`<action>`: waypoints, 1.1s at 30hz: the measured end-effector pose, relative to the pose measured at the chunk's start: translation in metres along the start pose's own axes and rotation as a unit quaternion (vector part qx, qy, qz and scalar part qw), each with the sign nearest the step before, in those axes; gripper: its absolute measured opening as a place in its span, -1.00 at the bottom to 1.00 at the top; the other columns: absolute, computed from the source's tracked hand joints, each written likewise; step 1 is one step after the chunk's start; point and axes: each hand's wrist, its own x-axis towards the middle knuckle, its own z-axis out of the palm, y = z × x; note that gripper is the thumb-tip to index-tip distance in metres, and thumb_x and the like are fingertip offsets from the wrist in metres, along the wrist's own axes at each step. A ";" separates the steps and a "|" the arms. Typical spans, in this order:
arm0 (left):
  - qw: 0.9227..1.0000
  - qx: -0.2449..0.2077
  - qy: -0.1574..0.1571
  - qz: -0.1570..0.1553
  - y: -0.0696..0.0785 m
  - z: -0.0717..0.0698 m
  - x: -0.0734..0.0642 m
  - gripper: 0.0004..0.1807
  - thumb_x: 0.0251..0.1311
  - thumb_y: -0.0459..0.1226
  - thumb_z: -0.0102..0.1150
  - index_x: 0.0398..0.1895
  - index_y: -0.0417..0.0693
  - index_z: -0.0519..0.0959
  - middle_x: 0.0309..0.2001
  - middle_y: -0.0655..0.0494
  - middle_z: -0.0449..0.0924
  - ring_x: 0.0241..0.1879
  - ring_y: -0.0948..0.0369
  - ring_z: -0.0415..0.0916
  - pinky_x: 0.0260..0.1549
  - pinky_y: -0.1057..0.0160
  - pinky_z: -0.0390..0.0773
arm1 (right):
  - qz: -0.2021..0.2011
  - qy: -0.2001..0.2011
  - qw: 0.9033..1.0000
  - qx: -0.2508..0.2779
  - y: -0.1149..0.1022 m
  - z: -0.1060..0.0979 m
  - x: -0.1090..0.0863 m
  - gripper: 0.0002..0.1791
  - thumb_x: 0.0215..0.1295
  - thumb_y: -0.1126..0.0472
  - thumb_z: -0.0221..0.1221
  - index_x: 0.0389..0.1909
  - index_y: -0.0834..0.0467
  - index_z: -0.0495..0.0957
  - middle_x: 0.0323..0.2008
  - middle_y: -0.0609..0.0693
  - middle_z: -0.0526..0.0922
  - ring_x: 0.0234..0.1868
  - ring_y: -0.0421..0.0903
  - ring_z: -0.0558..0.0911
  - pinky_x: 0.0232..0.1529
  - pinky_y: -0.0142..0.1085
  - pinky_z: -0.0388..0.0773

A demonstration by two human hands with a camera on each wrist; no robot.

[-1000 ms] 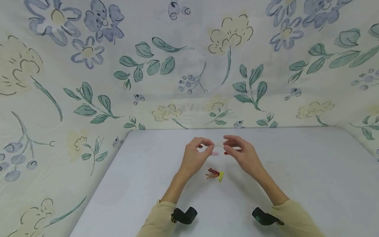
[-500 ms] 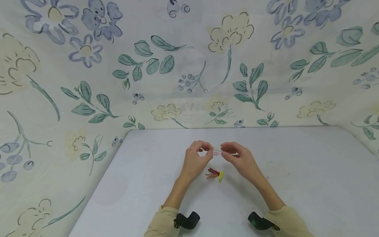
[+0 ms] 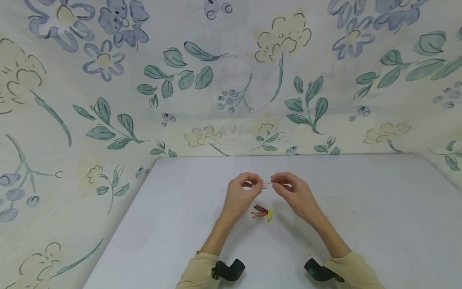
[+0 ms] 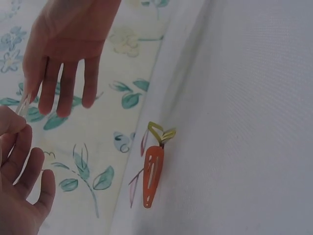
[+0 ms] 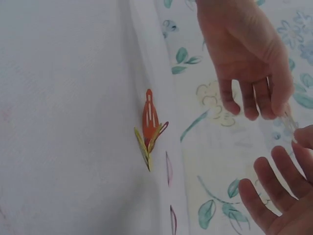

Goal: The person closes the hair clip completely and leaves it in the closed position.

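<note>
Between my hands is a pale snap hair clip (image 3: 266,182), seen larger as a thin whitish clip (image 4: 23,105) in the left wrist view. My left hand (image 3: 242,194) pinches its left end between thumb and forefinger. The right end is pinched by my right hand (image 3: 297,196), whose other fingers (image 5: 274,178) spread loosely in the right wrist view. Nearer to me on the table lies a small cluster of hair clips: an orange one (image 4: 153,176), a yellow one (image 3: 270,215) and a dark red one (image 5: 164,129). A pink clip (image 3: 265,186) lies just behind the hands' gap.
The white table (image 3: 162,224) runs back to a flower-patterned cloth (image 3: 231,132) hanging behind and at the left. Black wrist cameras (image 3: 231,269) sit on both forearms, beside cream sleeves (image 3: 200,269).
Both hands have come slightly lower and nearer to me, with the pale clip still between them. The clips on the table lie where they were.
</note>
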 end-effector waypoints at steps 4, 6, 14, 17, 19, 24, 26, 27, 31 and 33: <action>1.000 -0.017 -0.020 -0.011 -0.008 0.001 0.003 -0.94 0.21 -0.40 0.24 -0.29 -0.22 0.67 -0.30 -0.03 0.67 -0.19 0.21 0.50 -0.06 0.11 0.50 | 0.004 0.005 1.000 -0.003 -0.003 -0.002 0.000 -0.79 0.42 0.21 0.15 -0.03 0.21 0.55 -0.08 0.08 0.63 0.04 0.01 0.57 0.13 -0.01 0.55; 0.999 -0.023 -0.026 -0.008 -0.011 0.001 0.003 -0.94 0.22 -0.37 0.25 -0.29 -0.17 0.68 -0.29 0.01 0.67 -0.18 0.23 0.50 -0.06 0.13 0.49 | 0.002 0.005 1.000 -0.008 -0.004 -0.002 0.000 -0.81 0.43 0.21 0.15 -0.05 0.21 0.55 -0.11 0.05 0.62 0.02 0.00 0.57 0.12 -0.02 0.55; 0.999 -0.017 -0.044 0.014 -0.010 -0.007 0.003 -0.93 0.21 -0.28 0.30 -0.34 -0.08 0.71 -0.32 0.10 0.65 -0.20 0.23 0.51 -0.09 0.16 0.51 | -0.022 0.007 1.000 -0.021 -0.004 0.003 -0.001 -0.85 0.44 0.27 0.12 -0.06 0.22 0.56 -0.13 0.06 0.65 -0.02 0.01 0.60 0.06 0.00 0.57; 0.998 -0.011 -0.052 0.014 -0.009 -0.009 0.001 -0.93 0.20 -0.26 0.31 -0.35 -0.06 0.71 -0.33 0.11 0.65 -0.20 0.23 0.51 -0.09 0.16 0.51 | -0.027 0.009 0.999 -0.033 -0.003 0.006 -0.003 -0.84 0.45 0.27 0.10 -0.06 0.21 0.57 -0.11 0.06 0.66 -0.02 0.03 0.62 0.04 0.00 0.57; 0.998 -0.010 -0.056 0.011 -0.009 -0.009 0.000 -0.94 0.20 -0.26 0.31 -0.35 -0.05 0.71 -0.32 0.12 0.65 -0.19 0.24 0.50 -0.09 0.17 0.51 | -0.029 0.013 0.999 -0.041 -0.002 0.008 -0.004 -0.83 0.46 0.26 0.09 -0.06 0.21 0.57 -0.10 0.06 0.67 -0.02 0.04 0.63 0.02 0.01 0.58; 0.998 -0.005 -0.069 0.010 -0.009 -0.006 -0.002 -0.95 0.19 -0.30 0.30 -0.34 -0.06 0.72 -0.32 0.11 0.65 -0.21 0.25 0.50 -0.10 0.17 0.51 | -0.027 0.019 0.998 -0.048 0.000 0.008 -0.005 -0.84 0.47 0.25 0.07 -0.10 0.21 0.58 -0.13 0.04 0.68 -0.05 0.02 0.61 -0.04 -0.07 0.56; 0.997 0.000 -0.071 0.015 -0.009 -0.005 -0.003 -0.95 0.20 -0.31 0.30 -0.34 -0.06 0.72 -0.33 0.11 0.66 -0.23 0.25 0.50 -0.10 0.17 0.51 | -0.026 0.021 0.999 -0.043 0.000 0.007 -0.005 -0.85 0.47 0.26 0.07 -0.12 0.20 0.59 -0.14 0.03 0.67 -0.05 0.01 0.60 -0.06 -0.11 0.55; 0.997 0.003 -0.070 0.018 -0.008 -0.005 -0.003 -0.95 0.20 -0.31 0.30 -0.33 -0.06 0.72 -0.33 0.11 0.66 -0.23 0.25 0.50 -0.10 0.18 0.52 | -0.025 0.021 0.999 -0.040 0.000 0.007 -0.005 -0.85 0.47 0.26 0.07 -0.12 0.20 0.59 -0.13 0.03 0.67 -0.05 0.00 0.60 -0.06 -0.12 0.54; 0.998 0.002 -0.063 0.024 -0.007 -0.004 -0.002 -0.95 0.21 -0.31 0.29 -0.32 -0.07 0.72 -0.32 0.11 0.66 -0.23 0.25 0.50 -0.11 0.21 0.51 | -0.019 0.021 0.999 -0.021 -0.002 0.006 -0.003 -0.86 0.47 0.25 0.07 -0.12 0.19 0.59 -0.12 0.03 0.66 -0.02 0.00 0.60 -0.02 -0.11 0.54; 0.998 -0.001 -0.062 0.021 -0.007 -0.004 -0.002 -0.95 0.21 -0.30 0.29 -0.31 -0.07 0.71 -0.31 0.11 0.66 -0.22 0.25 0.50 -0.11 0.21 0.51 | -0.014 0.022 1.000 -0.014 -0.002 0.007 -0.002 -0.85 0.47 0.24 0.08 -0.11 0.19 0.58 -0.11 0.03 0.66 -0.01 0.00 0.60 -0.01 -0.12 0.54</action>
